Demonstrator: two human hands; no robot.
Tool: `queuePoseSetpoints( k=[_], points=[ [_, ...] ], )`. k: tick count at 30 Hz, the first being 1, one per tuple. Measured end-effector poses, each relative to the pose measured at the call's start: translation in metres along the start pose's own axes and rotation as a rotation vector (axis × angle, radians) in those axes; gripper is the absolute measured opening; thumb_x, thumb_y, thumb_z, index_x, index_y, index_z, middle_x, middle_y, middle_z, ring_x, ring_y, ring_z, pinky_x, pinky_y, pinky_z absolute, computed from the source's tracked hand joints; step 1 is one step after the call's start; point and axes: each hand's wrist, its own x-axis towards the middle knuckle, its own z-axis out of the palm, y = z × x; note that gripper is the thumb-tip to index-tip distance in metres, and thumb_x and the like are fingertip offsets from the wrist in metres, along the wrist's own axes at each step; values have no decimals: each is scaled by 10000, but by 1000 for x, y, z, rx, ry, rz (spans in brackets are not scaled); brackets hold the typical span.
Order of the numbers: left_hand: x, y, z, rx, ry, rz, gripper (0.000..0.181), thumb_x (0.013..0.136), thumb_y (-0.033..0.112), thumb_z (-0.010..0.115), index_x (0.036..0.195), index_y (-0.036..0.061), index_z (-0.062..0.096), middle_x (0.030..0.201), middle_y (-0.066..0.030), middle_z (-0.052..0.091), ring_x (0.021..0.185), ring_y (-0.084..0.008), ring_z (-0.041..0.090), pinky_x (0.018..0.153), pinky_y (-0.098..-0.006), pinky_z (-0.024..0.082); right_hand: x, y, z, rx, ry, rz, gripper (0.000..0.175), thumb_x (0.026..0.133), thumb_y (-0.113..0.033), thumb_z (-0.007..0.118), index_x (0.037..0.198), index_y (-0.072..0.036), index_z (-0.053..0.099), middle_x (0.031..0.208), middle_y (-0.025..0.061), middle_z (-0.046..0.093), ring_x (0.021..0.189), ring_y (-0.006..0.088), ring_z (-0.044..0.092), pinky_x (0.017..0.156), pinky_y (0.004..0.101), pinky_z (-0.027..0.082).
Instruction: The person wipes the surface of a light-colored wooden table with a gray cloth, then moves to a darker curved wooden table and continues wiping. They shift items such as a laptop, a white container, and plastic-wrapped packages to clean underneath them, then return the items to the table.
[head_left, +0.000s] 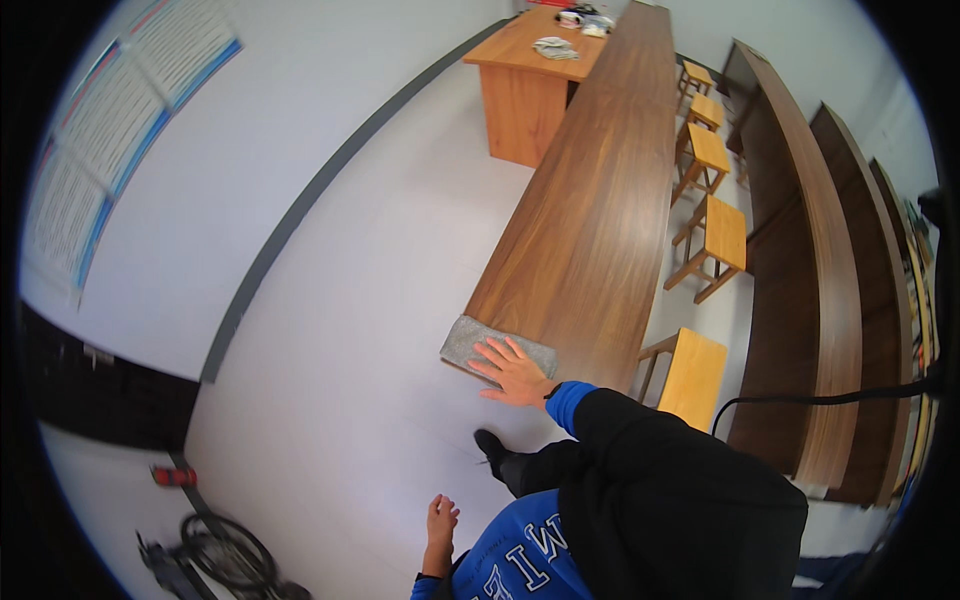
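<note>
My right hand (511, 373) lies palm down with its fingers spread on a folded grey cloth (469, 339). The cloth rests along the near end of a long brown wood-grain table (577, 247), and one edge reaches the table's left corner. Part of the cloth is hidden under the palm. Lower down, my left hand (442, 517) hangs beside my body above the floor, fingers loosely bent and nothing in it.
Several wooden stools (705, 375) stand along the table's right side, before another long dark table (832, 300). An orange-brown desk (517, 105) bearing a crumpled cloth (556, 49) adjoins the far left. A wheeled object (229, 551) is at lower left. A black cable (825, 399) crosses at right.
</note>
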Motion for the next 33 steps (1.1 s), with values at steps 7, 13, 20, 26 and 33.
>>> queuePoseSetpoints(
  k=[7, 13, 20, 26, 33],
  points=[
    [34, 139, -47, 301, -173, -41, 586, 984, 375, 635, 1433, 35, 474, 1154, -105, 654, 925, -184, 668, 669, -245, 496, 49, -1, 10, -73, 173, 346, 652, 979, -551, 525, 1515, -189, 445, 1626, 140, 295, 1505, 362, 230, 1215, 563, 163],
    [130, 218, -66, 364, -253, 34, 585, 1004, 412, 599, 1466, 85, 447, 1221, -107, 641, 999, -227, 665, 767, -316, 534, 41, -21, 16, -54, 84, 287, 673, 965, -565, 547, 1511, -187, 437, 1622, 147, 305, 1499, 372, 253, 1207, 586, 164],
    [218, 328, -67, 744, -569, 151, 601, 992, 406, 620, 1473, 87, 454, 1248, -89, 643, 1030, -184, 648, 813, -316, 508, 16, 64, 8, -355, 488, 1352, 649, 963, -516, 553, 1507, -174, 462, 1612, 182, 326, 1483, 399, 278, 1181, 606, 187],
    [317, 425, -107, 866, -596, 113, 570, 977, 361, 651, 1448, 87, 483, 1176, -91, 655, 996, -215, 670, 712, -296, 509, 101, -11, 45, -376, 501, 1550, 728, 930, -523, 596, 1539, -168, 414, 1641, 182, 256, 1513, 396, 207, 1202, 609, 129],
    [381, 525, -83, 1095, -716, 234, 587, 979, 368, 644, 1437, 39, 481, 1116, -88, 643, 941, -181, 662, 646, -241, 485, 177, -71, 75, -203, 282, 1315, 628, 957, -535, 550, 1484, -202, 473, 1644, 167, 251, 1507, 395, 219, 1201, 595, 170]
  ],
)
